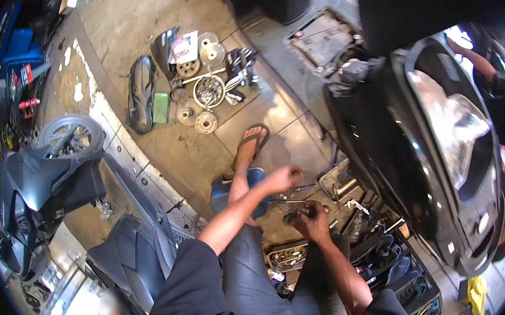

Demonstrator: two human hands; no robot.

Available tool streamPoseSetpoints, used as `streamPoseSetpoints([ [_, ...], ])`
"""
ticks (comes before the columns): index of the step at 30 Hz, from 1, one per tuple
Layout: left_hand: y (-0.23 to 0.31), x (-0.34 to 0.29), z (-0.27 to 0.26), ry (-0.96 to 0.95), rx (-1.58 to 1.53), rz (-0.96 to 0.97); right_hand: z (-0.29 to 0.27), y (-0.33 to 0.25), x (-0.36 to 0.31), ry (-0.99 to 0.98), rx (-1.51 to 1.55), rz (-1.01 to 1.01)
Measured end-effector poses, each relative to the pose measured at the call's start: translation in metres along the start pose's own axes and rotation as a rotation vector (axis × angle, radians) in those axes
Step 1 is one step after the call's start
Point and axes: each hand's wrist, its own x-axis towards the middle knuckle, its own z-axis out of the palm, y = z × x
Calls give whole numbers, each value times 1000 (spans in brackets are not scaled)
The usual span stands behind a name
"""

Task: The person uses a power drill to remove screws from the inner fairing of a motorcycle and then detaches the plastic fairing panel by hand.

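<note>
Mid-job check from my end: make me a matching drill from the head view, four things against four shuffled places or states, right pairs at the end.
1. green block
2. round bowl
3. yellow bundle
4. left hand

A. closest of the four to the right hand
B. near the lower right edge of the view
C. beside the long black cover
D. holding many small parts

Pairs: 1-C, 2-D, 3-B, 4-A
</note>
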Motion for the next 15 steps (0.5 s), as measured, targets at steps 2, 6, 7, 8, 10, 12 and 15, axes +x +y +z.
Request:
streamPoseSetpoints([
  [2,6,-22,78,29,49,143,-36,-19,-19,69,-87,-223],
  [6,95,-84,187,40,-149,-6,-126,-67,-106,73,-70,-9],
  [7,126,-105,205,70,-137,-148,-147,-76,-129,121,-84,-138],
  [8,134,-119,216,68,46,113,-163,-80,-153,98,32,-139],
  [10,187,-154,247,-10,101,198,-198,-89,-202,141,212,-266],
  [12,200,-169,285,-125,-233,175,-234,-102,-248,193,121,-327],
  [15,246,-195,336,-205,-307,43,-279,-92,-299,275,256,-298],
])
